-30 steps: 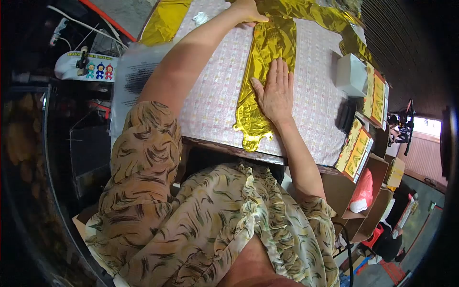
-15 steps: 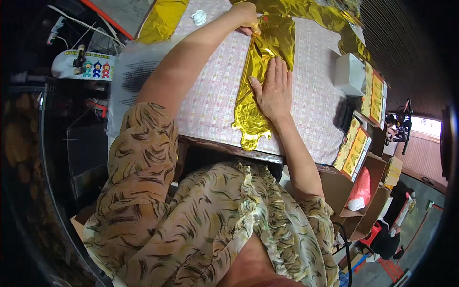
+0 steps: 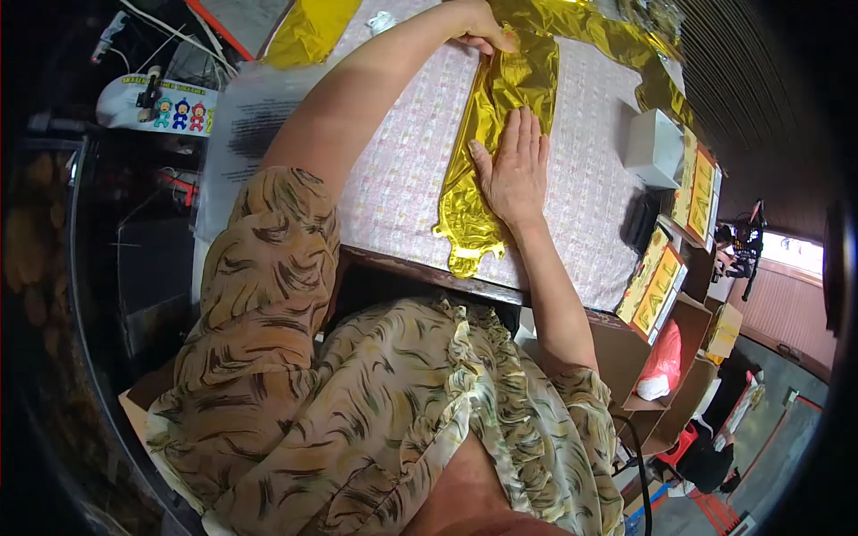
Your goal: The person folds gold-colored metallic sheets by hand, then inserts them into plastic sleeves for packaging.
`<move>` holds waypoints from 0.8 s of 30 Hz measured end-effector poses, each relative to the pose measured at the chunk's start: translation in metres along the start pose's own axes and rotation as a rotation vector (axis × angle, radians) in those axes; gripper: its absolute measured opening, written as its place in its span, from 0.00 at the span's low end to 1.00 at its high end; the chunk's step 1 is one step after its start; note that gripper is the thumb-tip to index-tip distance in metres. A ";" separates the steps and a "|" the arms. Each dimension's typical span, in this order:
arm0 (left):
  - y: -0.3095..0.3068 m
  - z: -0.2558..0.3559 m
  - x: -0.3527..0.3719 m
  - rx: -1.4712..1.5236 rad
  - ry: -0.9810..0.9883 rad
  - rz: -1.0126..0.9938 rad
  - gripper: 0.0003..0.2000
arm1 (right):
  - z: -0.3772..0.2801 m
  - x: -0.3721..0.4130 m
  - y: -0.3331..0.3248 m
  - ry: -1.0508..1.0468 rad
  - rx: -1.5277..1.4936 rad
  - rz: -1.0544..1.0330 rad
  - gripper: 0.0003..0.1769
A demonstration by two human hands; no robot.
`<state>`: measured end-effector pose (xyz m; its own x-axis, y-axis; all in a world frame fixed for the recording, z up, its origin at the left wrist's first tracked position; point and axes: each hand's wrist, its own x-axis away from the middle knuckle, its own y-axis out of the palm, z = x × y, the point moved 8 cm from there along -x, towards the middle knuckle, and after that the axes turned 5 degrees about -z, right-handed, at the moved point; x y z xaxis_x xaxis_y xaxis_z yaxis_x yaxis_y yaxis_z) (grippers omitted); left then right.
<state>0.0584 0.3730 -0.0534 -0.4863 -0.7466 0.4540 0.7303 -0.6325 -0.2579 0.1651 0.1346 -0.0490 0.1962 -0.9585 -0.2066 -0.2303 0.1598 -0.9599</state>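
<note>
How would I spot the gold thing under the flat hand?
Find the table with the pink patterned cloth. Along its middle lies a long gold foil balloon, crinkled, pinned by the flat right hand. Unlike the gold foil pieces at the far edge, its knobbed tail reaches the near edge.

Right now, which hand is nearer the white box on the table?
Right. The right hand lies flat on the gold foil balloon, apart from the white box; the left hand grips the balloon's far end, farther off.

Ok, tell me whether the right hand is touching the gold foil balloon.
Touching. The head view shows the right hand lying flat, palm down, on the gold foil balloon.
</note>
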 end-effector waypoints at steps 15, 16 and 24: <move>-0.008 -0.031 -0.029 0.247 -0.053 -0.163 0.10 | 0.002 0.002 0.000 0.024 -0.031 0.010 0.49; -0.007 -0.033 -0.023 0.244 -0.057 -0.169 0.10 | 0.002 0.002 0.000 0.022 -0.028 0.013 0.49; 0.013 0.009 0.008 0.195 0.336 -0.291 0.05 | 0.002 0.001 -0.003 0.018 -0.043 0.030 0.50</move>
<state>0.0683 0.3609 -0.0452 -0.7881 -0.5902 0.1745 0.6019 -0.7983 0.0184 0.1677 0.1334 -0.0468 0.1714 -0.9577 -0.2310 -0.2766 0.1782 -0.9443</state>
